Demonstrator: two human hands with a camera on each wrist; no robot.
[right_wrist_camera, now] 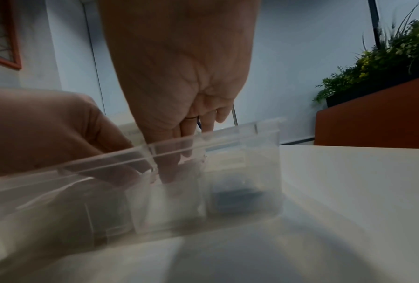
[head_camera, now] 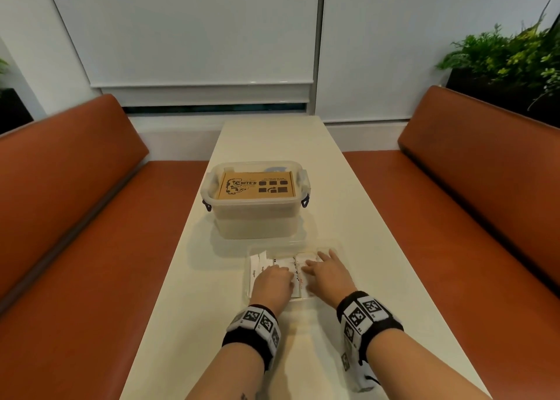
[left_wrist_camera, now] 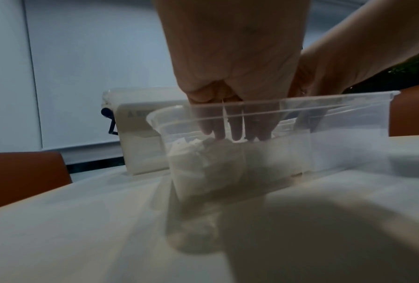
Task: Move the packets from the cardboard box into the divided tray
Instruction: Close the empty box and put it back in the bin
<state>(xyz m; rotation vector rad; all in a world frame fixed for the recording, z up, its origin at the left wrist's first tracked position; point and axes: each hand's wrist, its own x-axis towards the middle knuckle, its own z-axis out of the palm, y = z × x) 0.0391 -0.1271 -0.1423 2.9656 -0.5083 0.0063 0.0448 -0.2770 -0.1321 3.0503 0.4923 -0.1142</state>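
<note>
A clear divided tray (head_camera: 303,299) lies on the white table close to me. White packets (head_camera: 257,267) lie in its left compartments, and they show through the tray wall in the left wrist view (left_wrist_camera: 198,159). My left hand (head_camera: 280,270) reaches down into the tray (left_wrist_camera: 324,99) with straight fingers (left_wrist_camera: 235,124) touching the packets. My right hand (head_camera: 318,263) is beside it, its straight fingers (right_wrist_camera: 186,145) inside a middle compartment of the tray (right_wrist_camera: 227,134). The brown cardboard box (head_camera: 256,186) sits closed in a clear lidless tub (head_camera: 257,217) further back.
Orange benches (head_camera: 75,202) run along both sides of the narrow table (head_camera: 378,248). Green plants (head_camera: 509,57) stand behind the right bench. A dark item (right_wrist_camera: 237,195) lies in the tray's right compartment. The tub (left_wrist_camera: 135,134) stands just behind the tray.
</note>
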